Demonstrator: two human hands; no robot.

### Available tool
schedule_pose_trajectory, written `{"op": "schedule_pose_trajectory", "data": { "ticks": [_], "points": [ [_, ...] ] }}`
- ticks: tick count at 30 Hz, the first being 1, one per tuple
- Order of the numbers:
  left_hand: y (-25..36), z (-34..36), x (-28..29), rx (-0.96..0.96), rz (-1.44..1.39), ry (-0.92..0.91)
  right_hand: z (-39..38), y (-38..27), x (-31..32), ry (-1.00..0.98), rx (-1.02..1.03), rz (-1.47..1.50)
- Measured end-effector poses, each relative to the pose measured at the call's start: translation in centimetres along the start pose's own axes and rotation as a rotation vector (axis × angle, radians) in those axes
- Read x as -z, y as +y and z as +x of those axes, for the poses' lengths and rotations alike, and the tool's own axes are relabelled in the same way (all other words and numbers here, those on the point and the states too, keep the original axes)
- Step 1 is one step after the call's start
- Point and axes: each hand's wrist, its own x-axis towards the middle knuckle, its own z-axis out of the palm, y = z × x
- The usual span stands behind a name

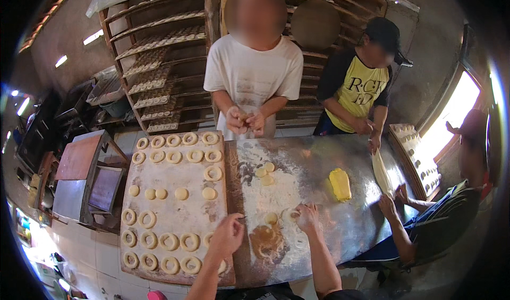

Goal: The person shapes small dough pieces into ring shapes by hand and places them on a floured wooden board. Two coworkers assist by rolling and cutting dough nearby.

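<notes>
Shaping step, I judge. My right hand (308, 218), fingers bent, is at a pale floury dough ring (290, 215) on the near part of the grey metal table (319, 156); can't tell if gripping. My left hand (227, 237), fingers curled, grip unclear, is over the right edge of the flour-dusted wooden board (175, 207). Next move calls for a light, even touch.

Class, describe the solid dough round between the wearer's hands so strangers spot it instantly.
Start on the metal table, between the wearer's left hand and right hand. Just beyond the brown patch sits a small, solid dough round, set apart from the cluster of three farther away.
</notes>
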Motion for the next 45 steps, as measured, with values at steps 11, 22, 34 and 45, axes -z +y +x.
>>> {"op": "schedule_pose_trajectory", "data": {
  "ticks": [11, 22, 34, 45],
  "points": [
    [6.7, 2.2, -12.6, 0.071, 0.006, -0.105, -2.7, 0.2, 6.2, -0.345, -0.033, 1.23],
    [10.5, 0.0, -10.4, -0.105, 0.098, 0.092, -2.8, -5.7, 6.3, 0.273, 0.466, 0.504],
    [8.2, -2.4, -7.8, -0.197, -1.178, 0.07, -5.4, -8.8, 7.8, -0.652, -0.086, 2.057],
    [6.1, -4.0, -1.5, 0.11, -0.216, 0.353, -6.2, -16.9, 5.5, -0.707, 0.541, 1.577]
  ]
}}
